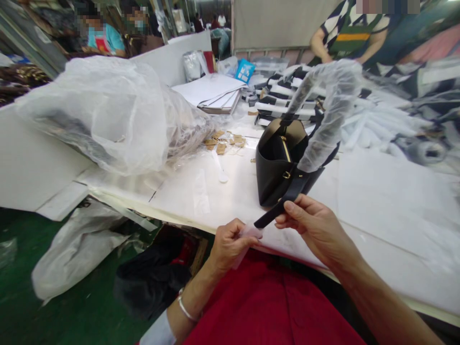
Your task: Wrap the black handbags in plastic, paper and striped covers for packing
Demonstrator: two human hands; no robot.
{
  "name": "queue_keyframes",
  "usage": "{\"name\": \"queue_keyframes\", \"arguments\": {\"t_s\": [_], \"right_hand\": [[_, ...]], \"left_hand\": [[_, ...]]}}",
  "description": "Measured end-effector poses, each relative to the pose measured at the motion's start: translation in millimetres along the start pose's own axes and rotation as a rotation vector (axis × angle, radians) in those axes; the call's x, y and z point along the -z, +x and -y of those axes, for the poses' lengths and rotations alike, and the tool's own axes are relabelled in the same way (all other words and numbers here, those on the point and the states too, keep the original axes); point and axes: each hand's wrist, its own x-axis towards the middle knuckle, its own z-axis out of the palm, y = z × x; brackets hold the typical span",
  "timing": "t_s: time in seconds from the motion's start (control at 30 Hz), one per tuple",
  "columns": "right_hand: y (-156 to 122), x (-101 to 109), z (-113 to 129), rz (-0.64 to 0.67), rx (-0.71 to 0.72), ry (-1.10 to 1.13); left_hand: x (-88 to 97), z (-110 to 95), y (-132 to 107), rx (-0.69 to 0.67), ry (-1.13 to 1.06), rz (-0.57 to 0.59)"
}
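Note:
A black handbag (271,165) stands upright on the white table, its top gaping and a zipped pouch (282,147) showing inside. Clear plastic wrap (325,110) covers its raised handle. From the bag's side a black strap (275,209) runs down toward me. My right hand (311,218) pinches this strap between thumb and fingers. Close to the strap's end, my left hand (232,242) is closed on a translucent plastic sleeve (250,232), which meets the strap's tip. Whether the tip is inside the sleeve is hard to tell.
A big bag of clear plastic (118,115) bulges at the left of the table (179,201). Small brown tags (221,143) and a white spoon-shaped piece (222,173) lie behind my left hand. White sheets (212,91) are stacked farther back. Across the table stands a person (350,36).

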Motion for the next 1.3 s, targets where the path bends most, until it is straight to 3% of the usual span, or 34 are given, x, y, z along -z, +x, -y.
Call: {"name": "queue_keyframes", "arguments": {"t_s": [0.17,0.4,0.6,0.87,1.1,1.3], "right_hand": [[0.8,2.3,-4.1,0.015,0.029,-0.102],[5.9,9.8,-3.8,-0.027,0.164,-0.455],[7.9,16.8,-3.0,-0.004,0.155,-0.498],[7.8,30.0,8.7,-0.016,0.158,-0.39],[15.0,52.1,33.3,-0.169,0.143,-0.339],[25.7,47.8,41.0,-0.092,0.06,-0.351]], "left_hand": [[-7.2,-7.1,2.6,0.056,-0.046,0.021],[-26.5,-23.3,6.6,0.158,-0.248,0.134],[-44.1,-35.7,18.7,0.139,-0.177,0.189],[-73.2,-64.6,50.5,0.015,-0.027,0.093],[-74.4,-83.2,70.5,-0.249,0.359,-0.026],[-80.4,-88.8,87.7,-0.289,0.421,-0.067]]}}
